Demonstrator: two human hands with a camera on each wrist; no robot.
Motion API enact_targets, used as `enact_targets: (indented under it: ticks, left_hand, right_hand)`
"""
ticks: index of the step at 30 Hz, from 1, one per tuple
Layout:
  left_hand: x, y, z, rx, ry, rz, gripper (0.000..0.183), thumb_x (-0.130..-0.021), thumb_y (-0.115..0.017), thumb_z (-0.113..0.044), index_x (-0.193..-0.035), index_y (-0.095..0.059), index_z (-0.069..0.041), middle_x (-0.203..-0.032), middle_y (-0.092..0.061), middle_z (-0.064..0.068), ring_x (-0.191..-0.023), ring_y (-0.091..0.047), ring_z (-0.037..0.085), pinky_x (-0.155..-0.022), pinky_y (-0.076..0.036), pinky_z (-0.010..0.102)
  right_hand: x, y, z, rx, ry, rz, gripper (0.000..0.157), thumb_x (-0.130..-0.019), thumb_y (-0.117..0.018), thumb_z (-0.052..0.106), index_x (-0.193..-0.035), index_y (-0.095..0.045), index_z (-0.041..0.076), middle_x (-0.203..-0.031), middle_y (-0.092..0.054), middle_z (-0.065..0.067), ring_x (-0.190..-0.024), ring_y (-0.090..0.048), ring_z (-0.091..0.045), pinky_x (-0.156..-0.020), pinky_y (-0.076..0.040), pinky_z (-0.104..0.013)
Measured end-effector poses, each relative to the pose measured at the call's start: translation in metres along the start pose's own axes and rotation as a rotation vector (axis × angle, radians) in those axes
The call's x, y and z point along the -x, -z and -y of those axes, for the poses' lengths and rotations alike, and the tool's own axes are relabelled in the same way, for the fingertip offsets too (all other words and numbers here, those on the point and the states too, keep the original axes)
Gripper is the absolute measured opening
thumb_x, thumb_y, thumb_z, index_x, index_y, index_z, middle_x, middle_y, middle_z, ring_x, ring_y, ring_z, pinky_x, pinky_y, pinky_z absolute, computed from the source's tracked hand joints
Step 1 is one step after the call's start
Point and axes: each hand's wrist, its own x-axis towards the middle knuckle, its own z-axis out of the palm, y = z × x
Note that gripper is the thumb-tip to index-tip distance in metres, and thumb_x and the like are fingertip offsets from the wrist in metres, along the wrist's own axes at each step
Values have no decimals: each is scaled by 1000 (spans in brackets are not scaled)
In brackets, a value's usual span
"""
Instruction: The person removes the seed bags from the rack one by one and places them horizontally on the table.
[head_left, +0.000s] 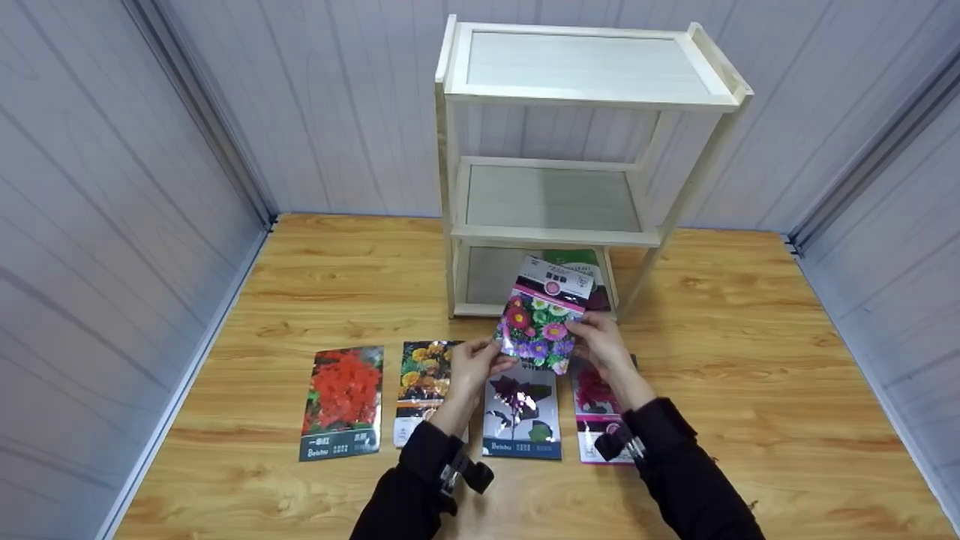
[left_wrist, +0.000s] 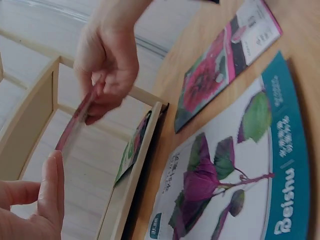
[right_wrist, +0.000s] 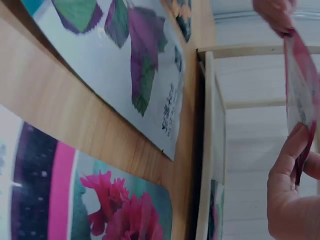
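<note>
A seed packet (head_left: 541, 322) printed with pink, white and purple daisy-like flowers is held up in front of the shelf's lowest level, tilted. My left hand (head_left: 472, 365) pinches its lower left edge; my right hand (head_left: 602, 341) grips the right edge between thumb and fingers. Seen from the left wrist, the packet (left_wrist: 75, 125) appears nearly edge-on between both hands. Below it on the table lies a packet with a purple-leaved plant (head_left: 523, 412), its top partly covered. A packet of magenta flowers (head_left: 596, 394) lies partly under my right wrist.
A pale wooden three-level shelf (head_left: 555, 238) stands at the back. On its bottom level lies a green-topped packet (head_left: 574, 257), partly hidden. A red-flower packet (head_left: 343, 397) and an orange-flower packet (head_left: 420, 375) lie on the wooden table (head_left: 247, 435) to the left. Panelled walls enclose the sides.
</note>
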Motion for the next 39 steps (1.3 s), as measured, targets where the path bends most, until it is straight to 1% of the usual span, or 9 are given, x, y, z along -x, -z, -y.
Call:
enact_targets:
  ticks: [6,14,24,26,32,33,36,37,39]
  left_hand:
    - [11,2,4,-36,-54,20,21,-87,-48,6,-101,-49,21,-72,-61,20,-56,-61,16,-59,-54,26]
    - [34,4,10,-60,-78,47,16,-85,-50,6,-95,-51,19,-72,-62,19,-57,-61,17,-59,-54,30]
    - [61,5,20,-76,-89,89,15,-85,-52,5,-92,-53,18,-75,-62,25,-60,-63,23,-59,-54,32]
    - [65,6,22,-72,-94,92,15,-85,-52,4,-92,-52,18,-74,-62,25,-60,-63,23,-59,-54,33]
    - [70,6,36,-43,-183,110,26,-87,-56,-12,-92,-56,14,-73,-64,20,-60,-63,21,-58,-54,35]
    - [71,5,38,-45,-178,107,27,-87,-57,-15,-91,-57,12,-73,-64,20,-61,-63,22,-59,-54,36]
    - [76,-1,40,-31,-133,113,29,-85,-60,-19,-88,-58,10,-73,-63,22,-61,-63,23,-59,-54,38]
    - [81,-6,35,-31,-77,99,28,-85,-60,-15,-88,-56,12,-74,-62,25,-61,-64,24,-61,-53,40]
    - [84,-11,38,-21,-46,108,25,-84,-60,-12,-90,-56,12,-75,-62,25,-61,-63,24,-60,-54,38]
  right_hand:
    - [20,1,-3,-2,42,-36,12,-83,-54,-3,-94,-51,-4,-73,-60,-5,-62,-58,-14,-57,-51,-26]
    - [50,5,-9,13,31,-80,22,-83,-55,-3,-104,-47,-7,-75,-62,-7,-63,-59,-15,-55,-51,-26]
    - [82,13,-17,48,101,-98,16,-82,-55,-5,-98,-50,-8,-76,-63,-12,-59,-58,-18,-49,-50,-25]
    - [76,22,-33,20,165,-53,16,-82,-57,-3,-97,-51,-6,-77,-63,-11,-61,-59,-18,-51,-51,-27]
    - [84,24,-38,-35,207,-43,15,-82,-59,-1,-94,-51,-2,-75,-63,-7,-62,-61,-16,-51,-52,-28]
    - [95,15,-26,-11,170,-92,15,-81,-58,-1,-94,-51,-3,-74,-63,-6,-62,-61,-16,-52,-53,-28]
    - [97,12,-24,-34,134,-119,14,-83,-56,-4,-95,-49,-5,-75,-63,-7,-65,-61,-16,-54,-53,-29]
    - [97,11,-24,-45,126,-124,13,-83,-55,-4,-95,-49,-5,-75,-63,-7,-65,-61,-17,-54,-53,-30]
    - [98,10,-24,-69,116,-128,13,-84,-54,-5,-95,-49,-5,-75,-64,-8,-65,-61,-17,-55,-53,-31]
